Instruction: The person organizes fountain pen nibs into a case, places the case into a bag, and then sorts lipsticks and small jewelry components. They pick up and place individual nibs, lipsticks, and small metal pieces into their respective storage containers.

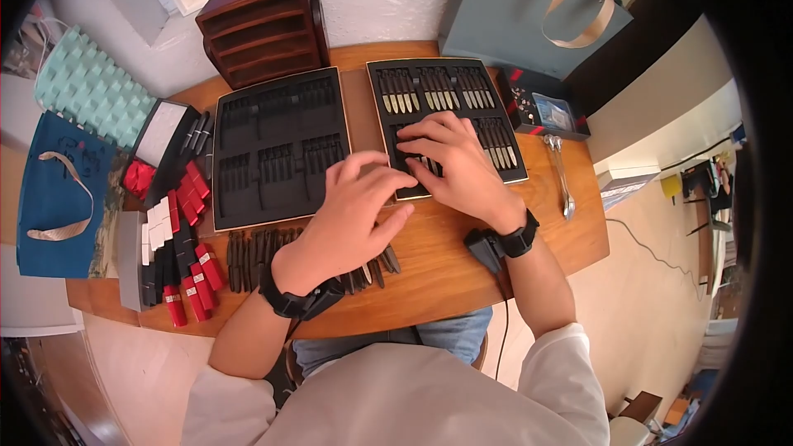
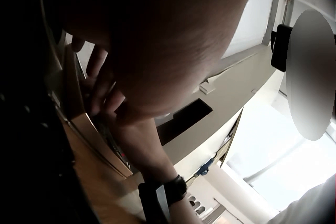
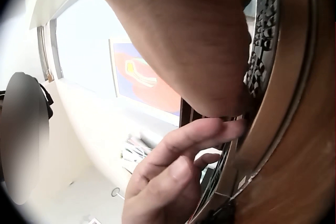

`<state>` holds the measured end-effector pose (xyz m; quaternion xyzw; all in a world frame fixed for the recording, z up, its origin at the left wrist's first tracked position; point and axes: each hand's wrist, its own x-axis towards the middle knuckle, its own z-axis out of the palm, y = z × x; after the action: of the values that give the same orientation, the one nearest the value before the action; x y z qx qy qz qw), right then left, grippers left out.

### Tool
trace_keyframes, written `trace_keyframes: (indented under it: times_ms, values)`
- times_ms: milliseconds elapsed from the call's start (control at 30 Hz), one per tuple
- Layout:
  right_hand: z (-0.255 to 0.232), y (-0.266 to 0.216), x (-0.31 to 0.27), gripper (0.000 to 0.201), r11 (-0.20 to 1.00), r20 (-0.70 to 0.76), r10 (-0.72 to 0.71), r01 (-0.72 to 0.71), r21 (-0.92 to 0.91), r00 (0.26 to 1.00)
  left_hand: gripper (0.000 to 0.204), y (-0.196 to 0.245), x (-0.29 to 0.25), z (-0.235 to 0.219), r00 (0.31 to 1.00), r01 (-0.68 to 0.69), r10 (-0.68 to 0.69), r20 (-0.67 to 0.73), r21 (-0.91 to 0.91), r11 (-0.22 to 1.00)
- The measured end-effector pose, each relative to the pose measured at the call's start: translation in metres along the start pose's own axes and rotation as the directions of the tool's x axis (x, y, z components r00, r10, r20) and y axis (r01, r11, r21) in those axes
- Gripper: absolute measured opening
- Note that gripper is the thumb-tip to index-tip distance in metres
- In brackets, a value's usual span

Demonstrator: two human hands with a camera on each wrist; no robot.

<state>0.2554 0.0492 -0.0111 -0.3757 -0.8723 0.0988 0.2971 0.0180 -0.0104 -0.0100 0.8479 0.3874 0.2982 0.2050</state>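
Note:
My right hand (image 1: 450,161) lies over the lower left part of the right-hand black tray box (image 1: 453,113), its spread fingers bent down to the slots. Slim dark-handled pieces with pale blade-like ends (image 1: 442,99), which look like small knives, fill the other sections. Those under the palm are partly hidden. My left hand (image 1: 351,211) hovers near that box's lower left corner, index finger stretched toward it and thumb apart. In the right wrist view the left hand (image 3: 173,174) reaches to the box rim (image 3: 286,40); in the left wrist view the right hand (image 2: 102,95) bends over the box.
A second black tray box (image 1: 281,149) with bare slots lies left. Loose dark pieces (image 1: 252,256) line the table (image 1: 429,256) near its front edge. Red lipstick-like tubes (image 1: 198,289), a wooden rack (image 1: 260,29), gift bags (image 1: 529,12) and shiny cutlery (image 1: 564,186) surround the boxes.

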Motion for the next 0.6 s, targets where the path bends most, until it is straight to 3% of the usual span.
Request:
trace_keyframes:
  times_ms: [33,100,133,167,200,233,300,367,433,600]
  values:
    - [-0.001,-0.003,0.001,0.022,1.000,-0.033,-0.019,0.019,0.021,0.999,0.030,-0.003,-0.001,-0.004,1.000,0.006,-0.006,0.000,0.002,1.000]
    - [-0.003,-0.009,0.003,0.020,0.995,-0.112,-0.096,0.097,-0.001,0.989,0.023,-0.010,-0.002,-0.016,0.989,0.031,-0.043,-0.138,-0.093,0.995]
    - [-0.005,-0.016,0.000,0.020,0.983,-0.063,-0.060,0.070,0.167,0.996,0.018,-0.011,-0.001,-0.021,0.967,0.053,-0.080,-0.242,-0.116,0.992]
    - [-0.006,-0.021,-0.003,0.019,0.944,-0.007,-0.033,0.033,0.328,0.999,0.015,-0.020,-0.002,-0.026,0.957,0.092,-0.129,-0.260,-0.151,0.984]
    - [-0.002,-0.026,-0.003,0.021,0.913,-0.002,-0.099,0.092,0.398,0.995,0.014,-0.022,-0.002,-0.029,0.938,0.135,-0.189,-0.290,-0.194,0.972]
    - [-0.002,-0.032,-0.006,0.021,0.912,-0.001,-0.103,0.095,0.400,0.995,0.014,-0.024,-0.002,-0.031,0.916,0.176,-0.248,-0.316,-0.240,0.955]
    - [-0.003,-0.045,-0.012,0.024,0.931,0.284,-0.143,0.031,0.364,0.948,0.014,-0.028,-0.002,-0.031,0.903,0.167,-0.262,-0.341,-0.284,0.944]
    - [-0.001,-0.050,-0.013,0.028,0.940,0.323,-0.177,0.063,0.334,0.930,0.010,-0.024,-0.002,-0.030,0.875,0.178,-0.302,-0.378,-0.328,0.928]
    - [-0.003,-0.055,-0.012,0.032,0.961,0.425,-0.112,-0.011,0.277,0.898,0.010,-0.023,-0.002,-0.027,0.878,0.168,-0.284,-0.386,-0.308,0.937]
    - [-0.011,-0.049,-0.014,0.038,0.981,0.401,-0.117,0.044,0.188,0.909,0.010,-0.024,-0.003,-0.015,0.904,0.140,-0.236,-0.357,-0.276,0.951]
